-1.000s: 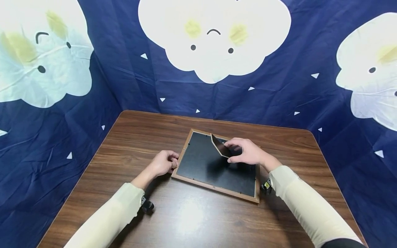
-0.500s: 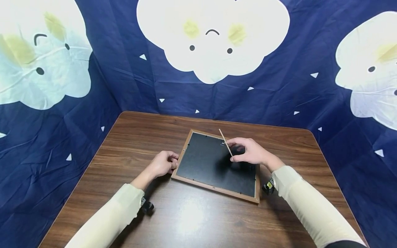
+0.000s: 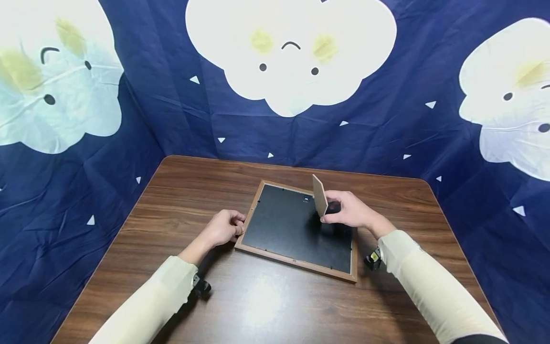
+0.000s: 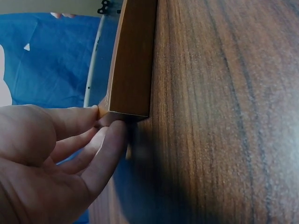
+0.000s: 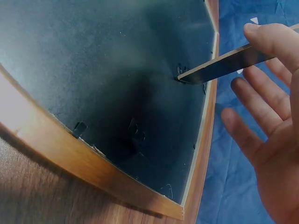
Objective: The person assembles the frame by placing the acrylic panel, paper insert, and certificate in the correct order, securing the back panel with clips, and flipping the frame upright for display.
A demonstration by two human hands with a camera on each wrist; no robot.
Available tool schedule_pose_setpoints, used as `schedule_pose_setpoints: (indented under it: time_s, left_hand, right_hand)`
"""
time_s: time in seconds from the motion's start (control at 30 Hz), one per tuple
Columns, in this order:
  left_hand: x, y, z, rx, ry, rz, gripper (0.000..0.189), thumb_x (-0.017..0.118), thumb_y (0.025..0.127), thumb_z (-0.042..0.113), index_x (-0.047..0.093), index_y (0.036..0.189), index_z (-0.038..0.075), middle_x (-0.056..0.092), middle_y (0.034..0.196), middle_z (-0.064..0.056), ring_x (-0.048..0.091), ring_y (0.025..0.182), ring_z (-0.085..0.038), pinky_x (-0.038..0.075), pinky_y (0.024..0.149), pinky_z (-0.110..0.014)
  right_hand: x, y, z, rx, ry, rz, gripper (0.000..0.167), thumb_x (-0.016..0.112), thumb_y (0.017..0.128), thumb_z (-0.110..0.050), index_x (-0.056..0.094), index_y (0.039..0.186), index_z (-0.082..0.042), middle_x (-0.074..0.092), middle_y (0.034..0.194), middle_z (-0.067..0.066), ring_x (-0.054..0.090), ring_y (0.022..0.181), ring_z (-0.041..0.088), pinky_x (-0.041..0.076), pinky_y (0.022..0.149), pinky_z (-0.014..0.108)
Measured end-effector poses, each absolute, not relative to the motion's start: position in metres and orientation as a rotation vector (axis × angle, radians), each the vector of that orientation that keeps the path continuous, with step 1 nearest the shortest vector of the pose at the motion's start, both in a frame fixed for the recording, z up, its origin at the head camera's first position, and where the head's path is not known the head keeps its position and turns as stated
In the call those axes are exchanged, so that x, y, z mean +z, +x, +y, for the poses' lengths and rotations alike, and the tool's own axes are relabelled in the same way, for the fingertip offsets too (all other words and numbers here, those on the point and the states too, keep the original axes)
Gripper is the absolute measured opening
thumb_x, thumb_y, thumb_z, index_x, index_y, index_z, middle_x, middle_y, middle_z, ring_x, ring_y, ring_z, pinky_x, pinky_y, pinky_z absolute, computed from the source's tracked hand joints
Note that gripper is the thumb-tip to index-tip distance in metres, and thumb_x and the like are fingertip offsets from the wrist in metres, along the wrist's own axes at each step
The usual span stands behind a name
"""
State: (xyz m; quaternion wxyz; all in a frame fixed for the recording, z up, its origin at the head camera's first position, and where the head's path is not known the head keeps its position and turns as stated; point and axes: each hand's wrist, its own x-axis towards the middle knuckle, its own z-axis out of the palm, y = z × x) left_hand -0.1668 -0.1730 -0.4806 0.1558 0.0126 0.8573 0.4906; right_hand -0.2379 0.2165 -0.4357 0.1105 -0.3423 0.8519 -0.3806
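Observation:
A wooden picture frame lies face down on the table, its black backing board upward. My left hand grips the frame's left side near the front corner; in the left wrist view thumb and fingers pinch the corner. My right hand pinches a flat stand leg between thumb and fingers, over the right part of the backing. The leg is raised steeply, with its tan face toward the left. In the right wrist view its far end reaches a small metal fitting on the backing.
A brown wood-grain table carries everything. Behind and beside it hangs a blue cloth with white clouds. Small dark tabs line the backing's edge. A camera sits at the right wrist, another at the left.
The stand leg has swung from leaning left to nearly upright and shifted right, so its tan face now shows. My right hand moved slightly right with it. The left hand kept its grip.

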Motion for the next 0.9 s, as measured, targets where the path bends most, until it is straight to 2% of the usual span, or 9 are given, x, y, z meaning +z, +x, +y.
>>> schedule_pose_setpoints:
  time_s: [0.07, 0.17, 0.3, 0.47, 0.53, 0.7, 0.9]
  left_hand:
    - [-0.480, -0.167, -0.173, 1.385, 0.053, 2.488, 0.032, 0.064, 0.088, -0.009, 0.067, 0.120, -0.007, 0.068, 0.093, -0.012, 0.067, 0.073, -0.015, 0.061, 0.062, -0.033]
    - [-0.480, -0.168, -0.173, 1.260, 0.155, 2.641, 0.031, 0.070, 0.085, -0.004, 0.070, 0.117, -0.003, 0.070, 0.096, -0.011, 0.069, 0.078, -0.018, 0.060, 0.072, -0.036]
    - [-0.478, -0.167, -0.171, 0.975, 0.439, 2.878, 0.034, 0.076, 0.084, 0.005, 0.073, 0.118, 0.003, 0.071, 0.107, -0.008, 0.066, 0.096, -0.024, 0.054, 0.088, -0.042]
    - [-0.471, -0.168, -0.164, 0.796, 0.796, 2.888, 0.033, 0.077, 0.089, 0.014, 0.073, 0.121, 0.008, 0.068, 0.118, -0.004, 0.063, 0.113, -0.025, 0.051, 0.100, -0.045]
    - [-0.468, -0.171, -0.160, 0.803, 0.879, 2.831, 0.032, 0.076, 0.090, 0.016, 0.073, 0.121, 0.009, 0.069, 0.119, -0.002, 0.064, 0.113, -0.023, 0.053, 0.099, -0.043]
    - [-0.461, -0.176, -0.149, 0.874, 0.960, 2.619, 0.028, 0.079, 0.088, 0.017, 0.075, 0.114, 0.008, 0.072, 0.108, 0.000, 0.065, 0.093, -0.017, 0.055, 0.084, -0.033]
    - [-0.456, -0.177, -0.138, 0.747, 1.004, 2.533, 0.017, 0.084, 0.084, 0.024, 0.078, 0.097, 0.015, 0.069, 0.098, 0.006, 0.063, 0.091, -0.014, 0.051, 0.082, -0.029]
  right_hand:
    - [-0.435, -0.238, 0.217, -1.111, -0.997, 2.507, 0.043, 0.087, 0.079, -0.014, 0.070, 0.119, -0.014, 0.075, 0.104, -0.005, 0.072, 0.102, 0.016, 0.057, 0.094, 0.045]
    - [-0.434, -0.237, 0.217, -1.115, -0.992, 2.501, 0.042, 0.086, 0.080, -0.012, 0.069, 0.119, -0.012, 0.076, 0.102, -0.004, 0.072, 0.101, 0.015, 0.057, 0.094, 0.046]
    - [-0.434, -0.236, 0.216, -1.128, -0.995, 2.476, 0.046, 0.084, 0.081, -0.010, 0.067, 0.123, -0.006, 0.075, 0.102, -0.002, 0.072, 0.101, 0.017, 0.057, 0.095, 0.049]
    - [-0.433, -0.236, 0.216, -1.131, -0.987, 2.481, 0.046, 0.085, 0.079, -0.010, 0.068, 0.123, -0.010, 0.075, 0.103, -0.003, 0.072, 0.102, 0.017, 0.057, 0.095, 0.048]
    - [-0.433, -0.237, 0.216, -1.133, -0.982, 2.482, 0.046, 0.085, 0.079, -0.010, 0.068, 0.122, -0.011, 0.075, 0.103, -0.003, 0.072, 0.102, 0.016, 0.057, 0.095, 0.048]
    - [-0.434, -0.238, 0.216, -1.132, -0.962, 2.465, 0.046, 0.086, 0.080, -0.011, 0.068, 0.122, -0.008, 0.076, 0.102, -0.003, 0.072, 0.101, 0.014, 0.057, 0.095, 0.048]
    - [-0.432, -0.237, 0.215, -1.134, -0.949, 2.465, 0.045, 0.086, 0.080, -0.011, 0.068, 0.121, -0.012, 0.076, 0.101, -0.003, 0.072, 0.098, 0.013, 0.058, 0.094, 0.046]
